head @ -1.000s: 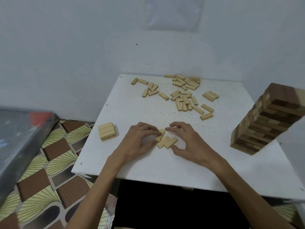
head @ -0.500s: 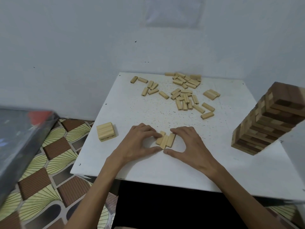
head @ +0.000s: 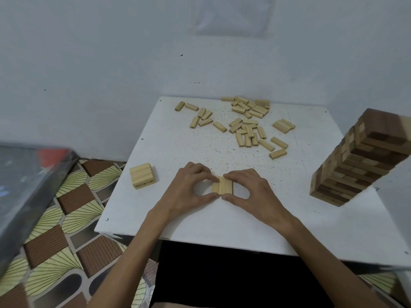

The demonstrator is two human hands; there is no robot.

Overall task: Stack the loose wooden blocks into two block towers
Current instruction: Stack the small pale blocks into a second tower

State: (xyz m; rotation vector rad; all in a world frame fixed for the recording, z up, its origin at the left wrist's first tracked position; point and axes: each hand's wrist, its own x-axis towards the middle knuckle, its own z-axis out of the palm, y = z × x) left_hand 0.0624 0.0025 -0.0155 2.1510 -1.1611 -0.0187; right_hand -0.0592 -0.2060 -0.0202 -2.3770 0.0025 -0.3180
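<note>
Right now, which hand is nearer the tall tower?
Right. The right hand pinches the row of blocks left of the tall tower; the left hand pinches the same row from its farther side.

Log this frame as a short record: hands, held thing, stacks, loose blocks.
left hand: pinches row from the left
right hand: pinches row from the right
row: three blocks side by side, flat on table, front centre
stack: low, near table's left edge, untouched
tower: tall, right side, untouched
loose blocks: scattered at far side
</note>
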